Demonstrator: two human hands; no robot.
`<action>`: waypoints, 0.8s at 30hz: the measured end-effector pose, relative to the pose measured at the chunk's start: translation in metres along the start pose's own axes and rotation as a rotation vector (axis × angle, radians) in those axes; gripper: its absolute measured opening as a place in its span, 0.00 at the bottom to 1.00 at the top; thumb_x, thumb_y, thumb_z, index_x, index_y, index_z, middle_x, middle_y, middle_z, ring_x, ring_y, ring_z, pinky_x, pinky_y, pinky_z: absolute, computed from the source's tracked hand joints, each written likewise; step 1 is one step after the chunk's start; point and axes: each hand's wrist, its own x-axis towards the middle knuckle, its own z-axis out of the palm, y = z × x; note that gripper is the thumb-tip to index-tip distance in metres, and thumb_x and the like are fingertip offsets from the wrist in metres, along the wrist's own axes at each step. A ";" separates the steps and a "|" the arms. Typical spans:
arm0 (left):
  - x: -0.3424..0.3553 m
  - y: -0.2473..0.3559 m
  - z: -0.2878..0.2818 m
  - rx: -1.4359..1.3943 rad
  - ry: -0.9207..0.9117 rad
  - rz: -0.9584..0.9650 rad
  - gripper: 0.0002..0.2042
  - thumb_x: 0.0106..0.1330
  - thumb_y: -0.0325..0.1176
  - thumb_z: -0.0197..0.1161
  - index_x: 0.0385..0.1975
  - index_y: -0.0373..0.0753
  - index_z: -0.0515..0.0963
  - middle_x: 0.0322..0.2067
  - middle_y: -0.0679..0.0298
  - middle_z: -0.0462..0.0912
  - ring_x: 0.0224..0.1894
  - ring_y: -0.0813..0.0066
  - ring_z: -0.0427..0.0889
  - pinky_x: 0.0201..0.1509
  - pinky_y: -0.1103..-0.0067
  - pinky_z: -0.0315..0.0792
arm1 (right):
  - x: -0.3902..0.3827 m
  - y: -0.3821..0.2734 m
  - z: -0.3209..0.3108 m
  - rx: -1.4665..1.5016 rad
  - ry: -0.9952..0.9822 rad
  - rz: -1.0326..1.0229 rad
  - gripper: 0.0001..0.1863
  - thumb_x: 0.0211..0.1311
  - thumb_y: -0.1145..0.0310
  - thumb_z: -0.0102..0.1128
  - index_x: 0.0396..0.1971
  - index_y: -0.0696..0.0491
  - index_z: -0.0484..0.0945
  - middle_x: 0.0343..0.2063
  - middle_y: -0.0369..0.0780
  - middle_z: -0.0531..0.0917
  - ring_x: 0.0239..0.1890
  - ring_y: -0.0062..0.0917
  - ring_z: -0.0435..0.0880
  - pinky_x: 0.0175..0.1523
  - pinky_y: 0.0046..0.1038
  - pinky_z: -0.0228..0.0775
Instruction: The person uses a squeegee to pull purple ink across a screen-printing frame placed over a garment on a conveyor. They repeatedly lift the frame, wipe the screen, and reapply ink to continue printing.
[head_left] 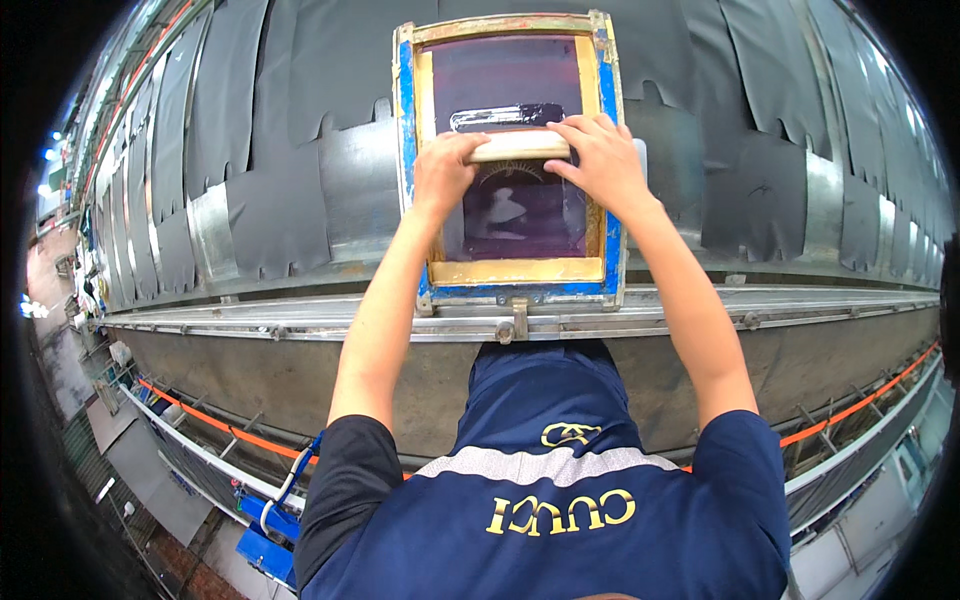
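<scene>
A screen-printing frame with blue and yellow edges lies on a long metal table. Across its dark purple mesh is a squeegee with a pale handle, held at both ends. My left hand grips the squeegee's left end. My right hand grips its right end, fingers bent over the top and thumb below. A glossy black pool of ink shows just beyond the handle, and a faint pale pattern shows in the mesh below it.
Many dark grey sheets lie side by side along the table, both sides of the frame. A metal rail runs along the near edge, with a bracket at the frame. Orange tubing and blue fittings sit lower down.
</scene>
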 end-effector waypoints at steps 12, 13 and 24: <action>-0.090 0.033 -0.001 0.079 -0.042 0.015 0.17 0.52 0.20 0.65 0.41 0.47 0.86 0.42 0.67 0.89 0.51 0.66 0.85 0.55 0.67 0.75 | -0.090 -0.047 0.026 0.163 -0.047 0.153 0.21 0.48 0.75 0.70 0.46 0.51 0.83 0.45 0.36 0.82 0.48 0.33 0.80 0.51 0.36 0.71; -0.087 0.033 -0.003 0.064 -0.042 0.015 0.19 0.51 0.19 0.66 0.43 0.47 0.86 0.44 0.67 0.89 0.51 0.66 0.85 0.56 0.68 0.74 | -0.086 -0.047 0.022 0.160 -0.031 0.143 0.21 0.47 0.75 0.70 0.46 0.50 0.83 0.45 0.35 0.82 0.48 0.33 0.80 0.51 0.36 0.71; 0.021 -0.002 -0.003 0.078 -0.001 -0.016 0.15 0.55 0.21 0.64 0.39 0.46 0.88 0.40 0.64 0.89 0.45 0.63 0.86 0.50 0.69 0.79 | -0.003 -0.002 0.040 0.188 0.081 0.174 0.20 0.50 0.73 0.69 0.47 0.50 0.84 0.48 0.36 0.85 0.52 0.34 0.81 0.58 0.38 0.70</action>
